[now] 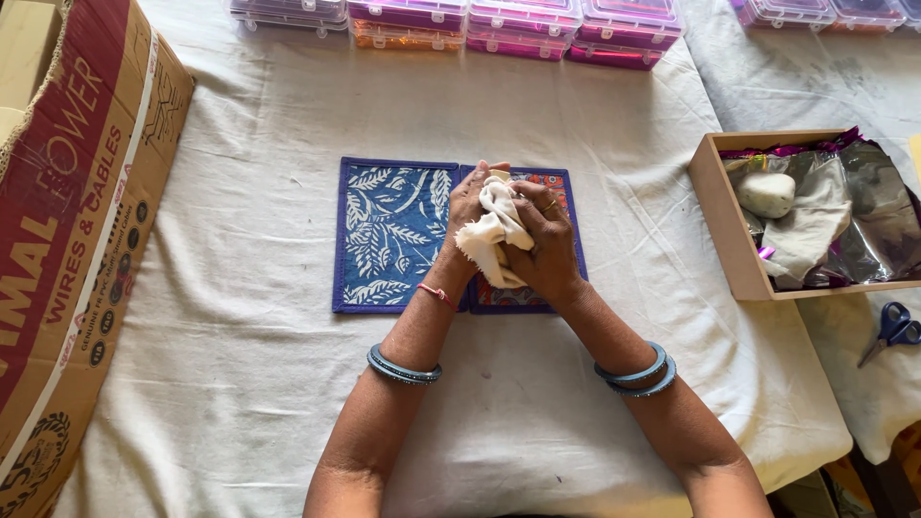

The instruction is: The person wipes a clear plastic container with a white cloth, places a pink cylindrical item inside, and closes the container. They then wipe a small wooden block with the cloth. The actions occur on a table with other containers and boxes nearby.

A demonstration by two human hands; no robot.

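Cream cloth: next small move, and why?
Probably lower the cream cloth onto the blue leaf-print mat. Both the left hand and right hand hold it bunched just above the two mats, and the leaf-print one lies uncovered.

The left hand (470,213) and right hand (545,245) bunch a soft, matt cream cloth (492,233) with a frayed edge. Under them lies a printed fabric mat (391,235), blue with white leaves, matt, its border stitched. The table (240,317) wears a creased, matt off-white cotton cover. The cardboard carton (77,240) looks rough and dull, with ragged edges. The plastic boxes (518,24) are glossy and translucent. The wooden tray (724,225) is smooth, pale and unvarnished, holding crinkled shiny foil (868,230). The scissors (892,331) have glossy blue plastic handles.
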